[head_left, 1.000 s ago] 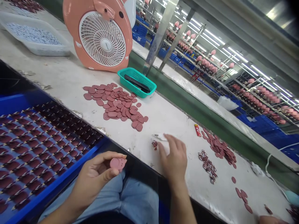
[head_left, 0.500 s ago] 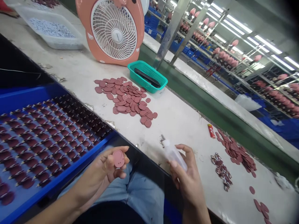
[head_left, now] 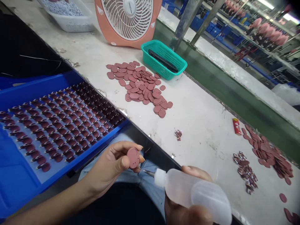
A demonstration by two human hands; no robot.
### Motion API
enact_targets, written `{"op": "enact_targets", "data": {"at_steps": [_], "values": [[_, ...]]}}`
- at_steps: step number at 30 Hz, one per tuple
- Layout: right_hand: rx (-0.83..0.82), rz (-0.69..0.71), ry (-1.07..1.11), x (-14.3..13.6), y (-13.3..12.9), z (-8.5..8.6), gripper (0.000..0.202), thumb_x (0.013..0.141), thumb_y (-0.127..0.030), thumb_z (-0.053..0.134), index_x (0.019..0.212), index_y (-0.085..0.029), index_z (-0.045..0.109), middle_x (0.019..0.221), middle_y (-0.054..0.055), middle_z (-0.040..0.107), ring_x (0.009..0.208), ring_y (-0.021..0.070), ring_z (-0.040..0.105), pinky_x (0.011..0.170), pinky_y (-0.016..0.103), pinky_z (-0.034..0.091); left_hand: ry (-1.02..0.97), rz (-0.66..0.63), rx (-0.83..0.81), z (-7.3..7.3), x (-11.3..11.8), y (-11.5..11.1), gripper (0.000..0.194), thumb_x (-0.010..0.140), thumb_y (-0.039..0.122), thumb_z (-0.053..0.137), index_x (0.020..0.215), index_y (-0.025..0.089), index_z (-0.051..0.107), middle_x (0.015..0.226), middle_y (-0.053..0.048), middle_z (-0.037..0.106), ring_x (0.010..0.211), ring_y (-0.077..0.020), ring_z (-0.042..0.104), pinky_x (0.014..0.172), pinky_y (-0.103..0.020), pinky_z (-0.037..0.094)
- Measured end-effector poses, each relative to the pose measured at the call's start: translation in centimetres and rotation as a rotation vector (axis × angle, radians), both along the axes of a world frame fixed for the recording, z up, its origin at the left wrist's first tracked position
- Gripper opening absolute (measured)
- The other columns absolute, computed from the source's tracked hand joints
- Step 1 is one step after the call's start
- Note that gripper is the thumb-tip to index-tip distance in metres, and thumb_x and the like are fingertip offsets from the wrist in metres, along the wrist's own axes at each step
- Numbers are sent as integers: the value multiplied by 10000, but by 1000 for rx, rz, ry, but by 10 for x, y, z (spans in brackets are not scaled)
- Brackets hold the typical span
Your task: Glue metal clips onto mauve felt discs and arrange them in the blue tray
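Observation:
Between thumb and fingers, my left hand (head_left: pixel 117 162) pinches a round dark pink disc (head_left: pixel 133 158) with small holes, its flat face turned up. My right hand (head_left: pixel 189 200) is wrapped round a translucent squeeze bottle (head_left: pixel 197 190) with a white cap and a thin metal nozzle. The nozzle points left at the disc, a short gap away from it. On the worktable (head_left: pixel 187 106) beyond my hands lie a heap of similar discs (head_left: pixel 140 84) and a small cluster of dark red and white pieces (head_left: pixel 178 134).
A blue tray (head_left: pixel 14 172) with rows of assembled pieces is at the left. Farther back stand a white tub (head_left: pixel 77 23), an orange fan (head_left: pixel 128 18) and a green basket (head_left: pixel 164 59). At the right are a red tube (head_left: pixel 236 126), small parts (head_left: pixel 246 172) and more discs (head_left: pixel 269 150).
The bottle in my right hand has come closer to the camera and its nozzle has swung toward the disc. My left hand still holds the disc. The view has tilted down and shifted left.

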State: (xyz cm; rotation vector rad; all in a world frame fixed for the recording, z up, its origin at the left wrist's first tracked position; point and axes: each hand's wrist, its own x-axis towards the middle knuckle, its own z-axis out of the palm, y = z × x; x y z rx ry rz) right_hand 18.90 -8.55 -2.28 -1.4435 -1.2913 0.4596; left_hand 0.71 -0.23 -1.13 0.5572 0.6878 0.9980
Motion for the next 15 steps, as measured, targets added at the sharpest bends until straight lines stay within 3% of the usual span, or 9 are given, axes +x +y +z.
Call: {"op": "enact_targets", "data": {"at_steps": [3,7,15], "values": [[-3,-21,111,2,-5,-6,570,889,-661,490,1334,-305,521,900,102,598,541,200,500,406,329,377,4,1,14,2,0,0,313,653,482,893,891,292,825,761,-18,775,649,-124,699,651,-187,582],[-29,2,138,0,0,-6,612,872,-683,503,1324,-271,523,855,86,595,494,173,486,378,303,346,17,-1,33,0,-1,0,307,663,484,888,900,300,822,775,-8,782,657,-116,703,666,-176,576],[43,53,224,-12,19,15,430,902,-594,561,1137,-237,607,681,-2,504,367,71,294,293,226,241,21,4,38,0,-2,1,297,670,480,885,901,303,823,753,-9,774,646,-113,695,667,-182,577]]}}
